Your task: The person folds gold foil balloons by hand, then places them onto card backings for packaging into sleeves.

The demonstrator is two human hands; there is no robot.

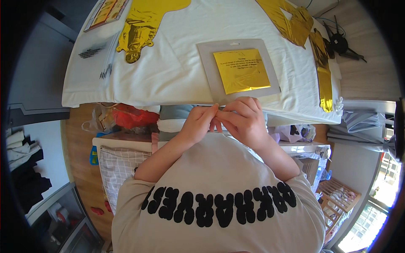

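Observation:
My left hand (200, 124) and my right hand (246, 121) meet in front of my chest, just at the near edge of the table. Their fingertips are pinched together. Whatever lies between them, if anything, is too small or hidden to make out. Just beyond my hands, a grey backing card (207, 59) with a hang hole lies on the white cloth (177, 63). On the card rests a flat, square gold foil packet (242, 78) with printed text.
Flat gold foil balloons lie at far left (141, 27) and far right (292, 27). A gold foil strip (323, 78) hangs toward the right edge. A clear plastic bag (95, 57) lies at left; a black pronged device (338, 42) with cables stands at right.

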